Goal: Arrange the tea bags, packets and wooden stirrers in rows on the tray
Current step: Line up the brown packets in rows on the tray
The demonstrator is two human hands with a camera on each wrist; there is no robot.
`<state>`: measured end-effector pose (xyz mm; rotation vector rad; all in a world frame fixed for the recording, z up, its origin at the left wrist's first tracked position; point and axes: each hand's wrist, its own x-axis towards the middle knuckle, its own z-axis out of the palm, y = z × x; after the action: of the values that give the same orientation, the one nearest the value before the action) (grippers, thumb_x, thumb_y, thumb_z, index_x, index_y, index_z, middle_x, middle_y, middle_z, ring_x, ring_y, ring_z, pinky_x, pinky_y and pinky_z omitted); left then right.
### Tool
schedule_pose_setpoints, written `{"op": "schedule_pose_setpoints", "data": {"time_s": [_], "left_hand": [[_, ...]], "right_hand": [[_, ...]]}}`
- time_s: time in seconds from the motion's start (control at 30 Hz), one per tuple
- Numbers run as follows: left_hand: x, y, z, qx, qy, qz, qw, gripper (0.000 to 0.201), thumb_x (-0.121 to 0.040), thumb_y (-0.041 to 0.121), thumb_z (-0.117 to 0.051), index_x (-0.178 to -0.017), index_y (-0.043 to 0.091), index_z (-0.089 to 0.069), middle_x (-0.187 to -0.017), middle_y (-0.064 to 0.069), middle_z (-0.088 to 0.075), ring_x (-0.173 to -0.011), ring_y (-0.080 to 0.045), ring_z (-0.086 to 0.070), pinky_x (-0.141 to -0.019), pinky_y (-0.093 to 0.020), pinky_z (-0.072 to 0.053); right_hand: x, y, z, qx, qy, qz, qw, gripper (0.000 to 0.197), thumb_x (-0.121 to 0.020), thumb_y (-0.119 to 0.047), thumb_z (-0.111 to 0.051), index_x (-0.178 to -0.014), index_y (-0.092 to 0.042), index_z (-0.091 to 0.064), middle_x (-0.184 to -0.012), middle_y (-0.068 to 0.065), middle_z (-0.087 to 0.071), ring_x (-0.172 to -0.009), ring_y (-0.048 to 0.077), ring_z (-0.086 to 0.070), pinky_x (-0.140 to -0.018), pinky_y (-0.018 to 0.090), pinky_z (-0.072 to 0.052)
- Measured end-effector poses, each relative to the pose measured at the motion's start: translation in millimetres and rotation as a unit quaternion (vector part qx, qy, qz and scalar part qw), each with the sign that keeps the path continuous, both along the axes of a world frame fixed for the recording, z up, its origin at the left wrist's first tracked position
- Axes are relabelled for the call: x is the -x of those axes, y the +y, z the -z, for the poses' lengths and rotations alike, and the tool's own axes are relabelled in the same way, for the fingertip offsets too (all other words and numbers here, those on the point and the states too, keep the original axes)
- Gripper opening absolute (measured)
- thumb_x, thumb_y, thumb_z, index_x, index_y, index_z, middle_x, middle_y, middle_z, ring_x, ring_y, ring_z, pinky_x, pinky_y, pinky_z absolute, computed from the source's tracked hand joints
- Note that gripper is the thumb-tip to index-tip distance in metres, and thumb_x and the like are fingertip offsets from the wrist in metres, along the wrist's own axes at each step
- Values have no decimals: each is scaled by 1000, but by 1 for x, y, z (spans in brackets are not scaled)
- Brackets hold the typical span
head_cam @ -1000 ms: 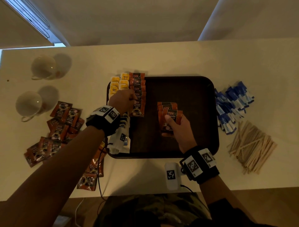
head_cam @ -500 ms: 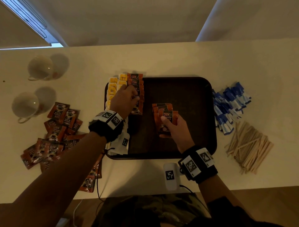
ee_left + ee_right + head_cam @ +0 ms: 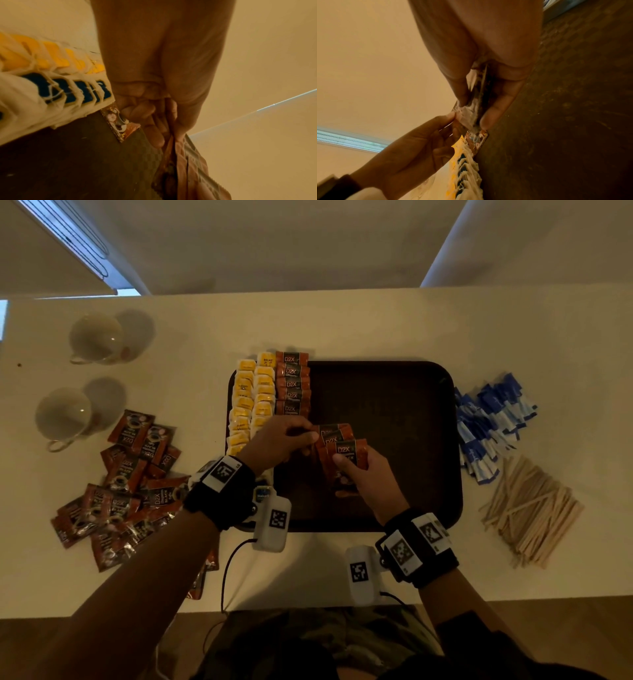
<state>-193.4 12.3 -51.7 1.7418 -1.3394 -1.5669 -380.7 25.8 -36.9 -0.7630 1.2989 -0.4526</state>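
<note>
Fingers of my right hand curl around a small fanned stack of orange coffee packets, thumb on top, held just above the middle of the dark tray. My left hand reaches across and pinches the left edge of that same stack between thumb and fingertips; the right wrist view shows both hands meeting on the packets. I cannot tell exactly how many packets are in the stack, though at least 3 printed faces show from the head view.

Just beyond my left hand, a row of orange packets lies overlapped along the tray, running toward the far rim. Beside it, at the tray's left edge, sit 2 rows of yellow-tagged tea bags, touching the packet row. In the left wrist view, blue-tagged tea bags lie nearer to me in the same rows.

Off the tray to the left, a loose heap of orange packets spreads over the white table, with 2 white cups farther left. To the right of the tray lies a pile of blue and white packets, and nearer me beside them a pile of wooden stirrers, both on the table.
</note>
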Motion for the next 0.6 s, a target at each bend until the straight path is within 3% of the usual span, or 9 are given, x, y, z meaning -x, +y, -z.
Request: {"op": "schedule_pose_setpoints", "data": {"time_s": [0.07, 0.13, 0.23, 0.3, 0.37, 0.47, 0.6], "left_hand": [[-5, 2, -1, -4, 15, -28, 999, 9, -89, 20, -61, -93, 13, -65, -78, -2, -64, -63, -7, -58, -49, -16, -42], [-12, 4, 0, 27, 2, -76, 997, 10, -89, 19, -60, -90, 10, -65, -77, 0, -63, -62, 1, -57, -53, -12, -43], [-29, 3, 6, 80, -91, -131, 984, 13, -91, 18, -59, -82, 11, -65, -75, 3, -63, -66, 3, -57, -68, -15, -43], [-38, 1, 10, 64, -143, -112, 981, 9, -89, 18, -61, -86, 12, -68, -84, 2, -66, -80, -6, -59, -77, -19, -41], [-43, -2, 12, 53, -168, -83, 981, 10, -86, 15, -64, -93, 10, -70, -91, 2, -65, -89, -9, -58, -77, -13, -39], [-42, -6, 13, 52, -179, -59, 981, 11, -84, 10, -67, -95, 8, -69, -91, 2, -63, -86, -8, -56, -67, -3, -37], [-37, -12, 18, 45, -202, -55, 977, 9, -82, 10, -68, -91, 7, -67, -89, -3, -66, -84, -11, -59, -75, -21, -44]], "right_hand": [[1, 1, 1, 4, 0, -1, 1000, 26, -91, -21, -59, -115, -18, -51, -101, -2, -62, -89, 14, -63, -60, 24, -58], [2, 1, 3, 8, 2, 7, 1000, 26, -91, -20, -58, -116, -15, -52, -98, -1, -62, -84, 12, -63, -59, 24, -58], [4, 2, 6, 11, 11, 28, 999, 25, -92, -19, -57, -115, -11, -52, -85, -1, -60, -69, 7, -59, -56, 25, -57], [5, 1, 7, 7, 16, 33, 999, 27, -92, -19, -57, -118, -11, -52, -83, -2, -58, -68, 5, -59, -55, 24, -56], [6, 1, 7, 5, 19, 30, 999, 29, -92, -20, -57, -119, -11, -51, -86, -3, -59, -70, 6, -59, -55, 23, -56], [7, 1, 6, 5, 18, 30, 999, 24, -92, -20, -57, -115, -15, -52, -96, -1, -61, -77, 8, -61, -56, 23, -57], [6, 2, 6, -1, 20, 32, 999, 23, -91, -20, -58, -113, -18, -52, -102, 1, -62, -83, 11, -62, -57, 24, -58]]}}
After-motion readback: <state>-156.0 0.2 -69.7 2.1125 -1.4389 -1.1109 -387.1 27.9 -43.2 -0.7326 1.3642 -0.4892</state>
